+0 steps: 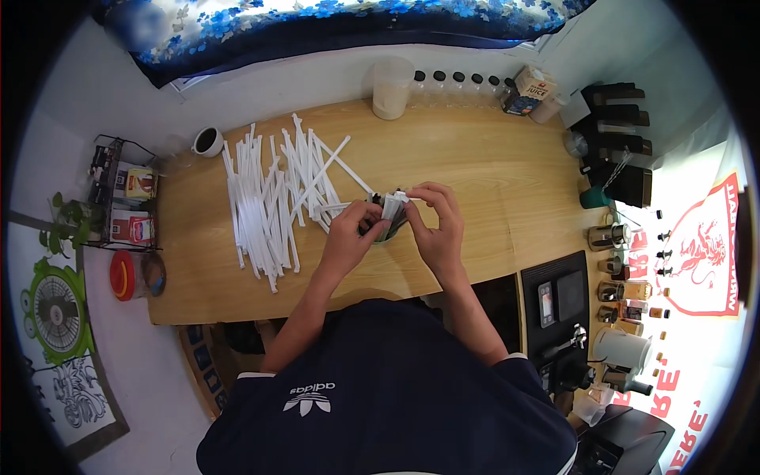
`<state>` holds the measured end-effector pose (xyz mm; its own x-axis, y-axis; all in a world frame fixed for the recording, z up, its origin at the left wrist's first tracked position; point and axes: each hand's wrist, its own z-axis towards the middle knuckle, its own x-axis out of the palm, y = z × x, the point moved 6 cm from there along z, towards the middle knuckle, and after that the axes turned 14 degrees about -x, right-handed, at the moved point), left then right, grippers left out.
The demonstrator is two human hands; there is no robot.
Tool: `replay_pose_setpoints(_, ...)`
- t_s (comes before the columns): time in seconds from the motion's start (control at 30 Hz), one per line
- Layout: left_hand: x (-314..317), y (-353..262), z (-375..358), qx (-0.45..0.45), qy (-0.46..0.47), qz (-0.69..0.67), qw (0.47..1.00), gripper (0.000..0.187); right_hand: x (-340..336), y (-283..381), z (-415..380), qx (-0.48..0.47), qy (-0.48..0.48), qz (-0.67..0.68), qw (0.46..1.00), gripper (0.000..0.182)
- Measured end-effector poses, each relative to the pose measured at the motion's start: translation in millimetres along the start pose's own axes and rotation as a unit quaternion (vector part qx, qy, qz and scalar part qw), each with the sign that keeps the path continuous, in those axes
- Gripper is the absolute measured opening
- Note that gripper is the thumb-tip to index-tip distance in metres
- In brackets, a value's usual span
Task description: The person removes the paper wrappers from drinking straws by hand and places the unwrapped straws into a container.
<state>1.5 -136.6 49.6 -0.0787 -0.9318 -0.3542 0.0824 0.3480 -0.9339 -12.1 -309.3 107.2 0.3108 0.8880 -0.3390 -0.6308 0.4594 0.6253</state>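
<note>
Straws [273,202], white and paper-wrapped, lie in a loose heap on the left half of the wooden surface [491,182], too many and too overlapped to count, likely several dozen; by that heap most of the work looks undone. Just right of it the left hand [348,233] and right hand [435,222] meet over one small dark cup [385,229], each grip pinched on a wrapped straw [392,207] standing with a few others in it. Five dark-capped bottles [459,83] line the far edge.
</note>
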Motion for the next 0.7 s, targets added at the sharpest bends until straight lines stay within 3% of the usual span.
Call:
replay_pose_setpoints(0.3, -5, 0, -4, -0.012, -0.014, -0.041, 0.999, 0.025, -3, 5, -8, 0.005, 0.006, 0.008, 1.0, 0.029)
replay_pose_setpoints(0.43, -23, 13, -16, -0.028, -0.055, -0.031, 0.998, 0.023, -6, -11, -31, 0.038, -0.052, 0.048, 0.997, 0.025)
replay_pose_setpoints(0.6, -39, 72, -37, -0.05, -0.089, 0.064, 0.993, 0.019, -7, -42, -90, 0.185, -0.111, 0.151, 0.965, 0.021)
replay_pose_setpoints(0.67, -49, 84, -43, -0.066, -0.15, 0.118, 0.979, 0.018, -1, -50, -119, 0.288, -0.112, 0.226, 0.924, 0.021)
replay_pose_setpoints(0.7, -54, 91, -47, -0.074, -0.179, 0.145, 0.97, 0.018, 0, -49, -130, 0.29, -0.11, 0.226, 0.923, 0.021)
